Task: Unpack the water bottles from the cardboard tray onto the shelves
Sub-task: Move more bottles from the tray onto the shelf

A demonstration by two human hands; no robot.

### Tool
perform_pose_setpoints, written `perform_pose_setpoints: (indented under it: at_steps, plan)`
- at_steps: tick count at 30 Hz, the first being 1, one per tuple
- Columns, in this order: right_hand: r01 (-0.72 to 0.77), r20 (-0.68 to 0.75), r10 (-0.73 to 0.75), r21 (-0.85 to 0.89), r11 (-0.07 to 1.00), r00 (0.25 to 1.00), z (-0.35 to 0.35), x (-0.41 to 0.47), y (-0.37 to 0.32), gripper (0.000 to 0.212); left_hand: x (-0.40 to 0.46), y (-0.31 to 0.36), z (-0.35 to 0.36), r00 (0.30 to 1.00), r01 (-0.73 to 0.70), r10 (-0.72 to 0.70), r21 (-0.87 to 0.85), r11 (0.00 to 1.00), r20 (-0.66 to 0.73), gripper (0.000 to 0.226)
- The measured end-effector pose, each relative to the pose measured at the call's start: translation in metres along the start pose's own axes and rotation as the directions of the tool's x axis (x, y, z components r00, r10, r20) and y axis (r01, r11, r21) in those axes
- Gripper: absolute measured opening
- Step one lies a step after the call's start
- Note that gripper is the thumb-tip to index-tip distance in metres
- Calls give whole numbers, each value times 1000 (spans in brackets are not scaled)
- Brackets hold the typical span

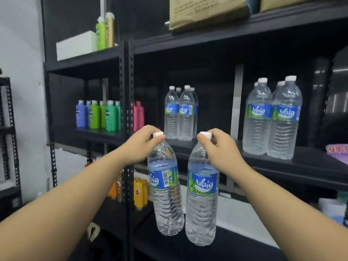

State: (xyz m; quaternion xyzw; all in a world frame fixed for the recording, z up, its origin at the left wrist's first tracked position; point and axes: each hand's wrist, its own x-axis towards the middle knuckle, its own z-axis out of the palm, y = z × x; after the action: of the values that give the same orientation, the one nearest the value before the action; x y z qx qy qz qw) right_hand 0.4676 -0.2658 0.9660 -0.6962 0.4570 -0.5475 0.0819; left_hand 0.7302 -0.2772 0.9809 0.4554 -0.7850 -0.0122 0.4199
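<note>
Two water bottles hang in the air before the middle shelf (282,162), one (165,187) pinched at its cap by my left hand (140,146), one (202,193) by my right hand (220,147). I judge this cap grip lets them hang upright for standing between the two bottle groups (180,113) (273,119). Both arms reach forward.

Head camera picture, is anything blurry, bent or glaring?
Head view: shelf edges bow from the wide lens; the held bottles read sharp; the cardboard box up top is smeared; no strong glare, dim shelf interior.
</note>
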Motion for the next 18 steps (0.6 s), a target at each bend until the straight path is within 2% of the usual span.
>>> perform_pose_setpoints:
  at_steps: [5,10,18]
  plan:
    - [66,-78,-65,16,998,995,9,75,-22,33,84,-1,-42,994,-94,95,21,995,-62,34]
    - [112,-179,-126,-86,990,976,19,151,-46,36,165,-7,-71,985,-145,141,-32,989,-99,27]
    - [107,-251,-142,-148,983,957,34,258,-49,38,273,-41,-74,974,-208,200,-69,976,-104,22]
